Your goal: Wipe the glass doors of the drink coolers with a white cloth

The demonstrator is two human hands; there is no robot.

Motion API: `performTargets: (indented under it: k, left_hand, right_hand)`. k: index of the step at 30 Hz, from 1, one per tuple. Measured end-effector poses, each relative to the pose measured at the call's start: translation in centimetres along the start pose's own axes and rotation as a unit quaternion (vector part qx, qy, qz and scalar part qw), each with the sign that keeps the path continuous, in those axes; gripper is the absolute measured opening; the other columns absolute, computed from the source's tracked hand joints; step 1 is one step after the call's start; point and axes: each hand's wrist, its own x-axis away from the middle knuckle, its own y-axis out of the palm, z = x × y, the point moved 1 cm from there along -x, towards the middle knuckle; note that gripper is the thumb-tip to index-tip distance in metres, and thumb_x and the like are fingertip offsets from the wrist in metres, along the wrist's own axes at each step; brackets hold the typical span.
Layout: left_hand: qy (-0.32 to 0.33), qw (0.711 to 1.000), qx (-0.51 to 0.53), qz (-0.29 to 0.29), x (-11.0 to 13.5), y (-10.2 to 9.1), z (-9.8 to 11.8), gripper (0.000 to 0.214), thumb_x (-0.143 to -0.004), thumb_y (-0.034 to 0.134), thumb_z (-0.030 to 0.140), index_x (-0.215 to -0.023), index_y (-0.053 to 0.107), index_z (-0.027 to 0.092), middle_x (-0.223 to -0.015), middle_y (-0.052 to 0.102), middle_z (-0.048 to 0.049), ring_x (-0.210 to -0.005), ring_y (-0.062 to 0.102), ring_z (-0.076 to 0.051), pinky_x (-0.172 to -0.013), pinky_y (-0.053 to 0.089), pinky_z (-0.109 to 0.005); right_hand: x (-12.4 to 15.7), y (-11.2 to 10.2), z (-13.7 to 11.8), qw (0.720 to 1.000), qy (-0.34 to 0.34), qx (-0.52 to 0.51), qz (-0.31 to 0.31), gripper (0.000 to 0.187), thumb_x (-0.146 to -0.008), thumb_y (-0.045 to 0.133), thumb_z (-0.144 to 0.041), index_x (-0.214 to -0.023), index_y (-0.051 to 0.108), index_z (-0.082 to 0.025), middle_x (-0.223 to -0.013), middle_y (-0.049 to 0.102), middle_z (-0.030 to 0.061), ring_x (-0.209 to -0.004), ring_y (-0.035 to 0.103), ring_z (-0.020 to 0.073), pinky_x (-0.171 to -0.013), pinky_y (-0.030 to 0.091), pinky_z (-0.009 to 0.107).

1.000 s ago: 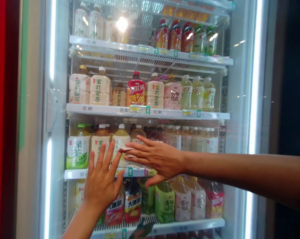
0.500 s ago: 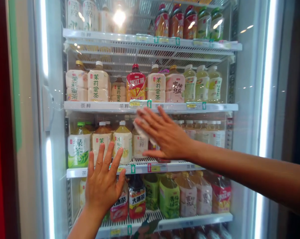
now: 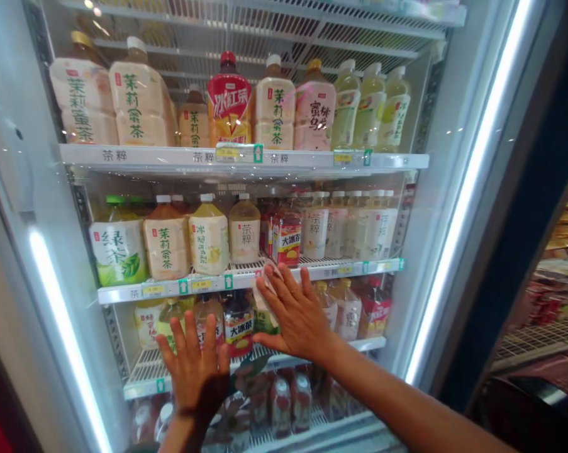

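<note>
My right hand (image 3: pixel 295 314) lies flat against the glass door (image 3: pixel 434 113) of a drinks fridge, fingers spread, pressing a small white cloth (image 3: pixel 267 275) whose edge shows under the fingertips. It sits over the third shelf edge, in front of bottles. My left hand (image 3: pixel 196 368) is flat on the glass lower left, fingers stretched upward, holding nothing. Behind the glass stand rows of tea bottles (image 3: pixel 208 236) on white wire shelves.
The lit door frame (image 3: pixel 458 214) runs down the right side, and another light strip (image 3: pixel 64 333) down the left. A door handle (image 3: pixel 7 157) is at the left edge. Store shelving with goods (image 3: pixel 555 296) shows at far right.
My right hand with the cloth moved up the glass and then down to the lower shelf level. My left hand slid lower. The view has moved closer and tilted down.
</note>
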Motion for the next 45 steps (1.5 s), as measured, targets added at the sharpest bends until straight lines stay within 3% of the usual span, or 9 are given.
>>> performTargets:
  k: [6, 12, 20, 24, 27, 32, 35, 39, 45]
  left_hand:
    - [-0.014, 1.000, -0.015, -0.021, 5.3, 1.7, 1.1, 0.089, -0.085, 0.066, 0.016, -0.162, 0.020, 0.025, -0.167, 0.018, -0.0194, -0.154, 0.009, -0.047, -0.112, 0.020, -0.087]
    - [0.015, 0.999, -0.024, -0.019, 5.2, 1.5, 0.5, 0.095, -0.083, 0.067, 0.014, -0.162, 0.015, 0.024, -0.169, 0.006, -0.0205, -0.155, 0.007, -0.048, -0.110, 0.020, -0.089]
    - [0.038, 0.999, -0.009, -0.006, 5.2, 1.9, -0.5, 0.094, -0.082, 0.068, 0.014, -0.161, 0.020, 0.030, -0.168, 0.014, -0.0212, -0.152, 0.014, -0.053, -0.104, 0.023, -0.093]
    - [0.059, 0.996, -0.059, 0.010, 5.1, 2.0, -0.8, 0.087, -0.083, 0.068, 0.015, -0.158, 0.029, 0.036, -0.168, 0.015, -0.0225, -0.152, 0.018, -0.054, -0.102, 0.029, -0.089]
    - [0.038, 0.996, -0.082, -0.020, 5.6, 2.0, -1.1, 0.066, -0.081, 0.072, 0.016, -0.142, 0.057, 0.035, -0.164, 0.030, -0.0205, -0.152, 0.021, -0.053, -0.104, 0.034, -0.084]
    - [0.050, 0.997, -0.055, -0.019, 6.3, 2.1, -1.8, 0.039, -0.078, 0.074, 0.020, -0.115, 0.075, 0.029, -0.156, 0.044, -0.0197, -0.147, 0.029, -0.055, -0.101, 0.033, -0.085]
    - [0.038, 0.999, -0.017, 0.002, 5.8, 2.1, -1.8, 0.056, -0.077, 0.074, 0.015, -0.130, 0.067, 0.035, -0.166, 0.029, -0.0150, -0.151, 0.025, -0.053, -0.106, 0.028, -0.085]
    - [0.038, 0.999, -0.024, 0.009, 4.9, 2.0, -0.6, 0.091, -0.080, 0.072, 0.012, -0.155, 0.032, 0.045, -0.172, 0.012, -0.0109, -0.155, 0.016, -0.047, -0.113, 0.021, -0.083]
    - [0.025, 0.999, 0.031, -0.006, 4.3, 0.7, 6.4, 0.097, -0.083, 0.067, 0.009, -0.162, 0.016, 0.032, -0.172, 0.000, -0.0168, -0.156, 0.006, -0.049, -0.116, 0.013, -0.084]
  right_hand:
    - [11.1, 4.7, -8.7, 0.998, 0.050, -0.023, 0.032, 0.070, -0.096, 0.046, -0.064, -0.157, 0.040, -0.030, -0.132, 0.071, -0.0015, -0.135, 0.057, 0.0251, -0.121, 0.037, 0.043]
    - [6.2, 5.3, -7.3, 0.980, 0.195, 0.008, 0.037, 0.093, -0.091, 0.038, -0.079, -0.160, 0.034, -0.017, -0.152, 0.053, 0.0163, -0.148, 0.041, 0.0384, -0.122, 0.030, 0.062]
    - [13.9, 4.8, -8.4, 0.997, 0.029, 0.072, 0.030, 0.062, -0.094, 0.040, -0.071, -0.136, 0.065, -0.033, -0.157, 0.046, -0.0123, -0.158, 0.021, 0.0183, -0.132, 0.017, 0.039]
    - [10.9, 3.3, -3.7, 0.977, 0.180, 0.096, 0.066, 0.076, -0.103, 0.022, -0.061, -0.161, 0.027, -0.012, -0.167, 0.028, 0.0109, -0.159, 0.012, 0.0285, -0.130, 0.009, 0.057]
    - [8.1, 3.4, -4.3, 0.951, 0.270, 0.114, 0.093, 0.080, -0.103, 0.018, -0.059, -0.162, 0.016, -0.004, -0.167, 0.024, 0.0209, -0.158, 0.010, 0.0369, -0.125, 0.014, 0.068]
    - [9.4, 4.0, -7.7, 0.993, 0.078, 0.093, 0.004, 0.073, -0.095, 0.025, -0.077, -0.147, 0.053, -0.033, -0.164, 0.037, -0.0124, -0.158, 0.018, 0.0178, -0.126, 0.031, 0.034]
    - [12.3, 3.0, -3.8, 0.980, 0.159, 0.116, 0.041, 0.077, -0.100, 0.019, -0.068, -0.162, 0.027, -0.023, -0.170, 0.025, -0.0015, -0.160, 0.010, 0.0245, -0.129, 0.022, 0.051]
    - [14.6, 2.8, -0.5, 0.935, 0.326, 0.116, 0.079, 0.083, -0.102, 0.013, -0.059, -0.162, -0.001, -0.005, -0.171, 0.000, 0.0209, -0.158, 0.002, 0.0404, -0.121, 0.011, 0.075]
    - [16.3, 3.7, -1.6, 0.979, 0.184, 0.085, 0.038, 0.079, -0.099, 0.031, -0.060, -0.164, 0.013, -0.018, -0.172, 0.015, 0.0101, -0.159, 0.014, 0.0302, -0.127, 0.018, 0.060]
